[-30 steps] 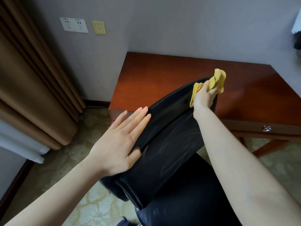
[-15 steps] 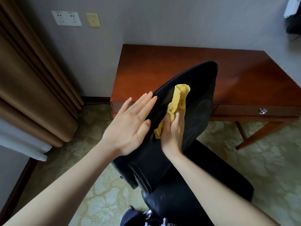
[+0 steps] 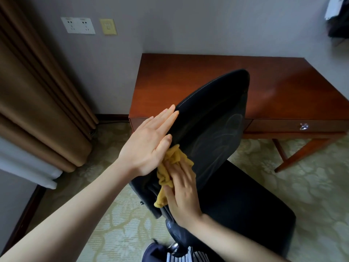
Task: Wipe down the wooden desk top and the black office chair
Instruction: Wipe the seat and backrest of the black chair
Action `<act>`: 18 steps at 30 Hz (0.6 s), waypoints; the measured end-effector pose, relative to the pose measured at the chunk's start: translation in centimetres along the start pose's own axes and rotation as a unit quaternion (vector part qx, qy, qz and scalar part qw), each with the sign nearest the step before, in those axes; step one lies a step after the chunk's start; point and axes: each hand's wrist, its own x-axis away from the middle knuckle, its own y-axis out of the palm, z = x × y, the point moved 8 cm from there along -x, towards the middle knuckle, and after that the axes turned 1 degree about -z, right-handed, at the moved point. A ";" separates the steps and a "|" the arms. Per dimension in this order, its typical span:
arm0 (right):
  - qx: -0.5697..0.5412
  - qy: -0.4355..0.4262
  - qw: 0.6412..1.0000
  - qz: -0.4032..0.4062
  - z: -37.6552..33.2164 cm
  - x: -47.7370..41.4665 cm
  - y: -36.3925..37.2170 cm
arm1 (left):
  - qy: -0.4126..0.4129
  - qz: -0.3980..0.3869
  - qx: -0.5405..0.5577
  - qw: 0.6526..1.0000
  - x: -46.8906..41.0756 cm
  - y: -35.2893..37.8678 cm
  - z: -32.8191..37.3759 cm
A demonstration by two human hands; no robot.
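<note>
Yellow cloth [image 3: 175, 157] pressed under your flat right hand [image 3: 184, 197], flat left hand [image 3: 149, 144] steadying the chair back [image 3: 217, 120]; seat [image 3: 245, 205] likely next.

Chair [image 3: 217, 120] black; cloth [image 3: 171, 163] mustard yellow; desk [image 3: 207, 76] reddish-brown wood; carpet [image 3: 302, 176] pale green, floral pattern; curtain [image 3: 37, 101] brown; wall [image 3: 188, 25] grey.
</note>
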 end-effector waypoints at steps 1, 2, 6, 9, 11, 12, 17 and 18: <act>0.003 -0.016 1.000 -0.017 -0.1 0.5 0.4 | -0.001 0.000 0.003 1.000 0.0 -0.1 0.0; 0.006 -0.039 0.998 -0.038 -0.3 1.0 0.8 | -0.001 -0.001 0.000 1.000 0.0 -0.1 0.1; 0.124 -0.162 0.976 -0.082 -0.4 1.9 1.5 | 0.006 -0.010 -0.033 0.999 0.1 0.1 0.4; 0.103 -0.062 0.992 -0.043 2.4 -0.2 0.3 | 0.009 -0.014 -0.041 0.999 0.1 0.2 0.3; 0.007 0.063 0.998 0.007 5.4 -2.5 -1.4 | 0.011 -0.012 -0.038 0.999 0.1 0.1 0.2; -0.031 0.115 0.993 0.023 7.0 -3.8 -2.2 | 0.009 -0.011 -0.038 0.999 0.1 0.1 0.1; -0.071 0.253 0.961 0.085 14.0 -9.1 -6.2 | -0.001 -0.012 -0.049 0.999 -0.2 0.0 0.1; -0.079 0.264 0.957 0.092 15.0 -9.9 -6.9 | -0.001 -0.013 -0.060 0.998 -0.1 0.0 0.2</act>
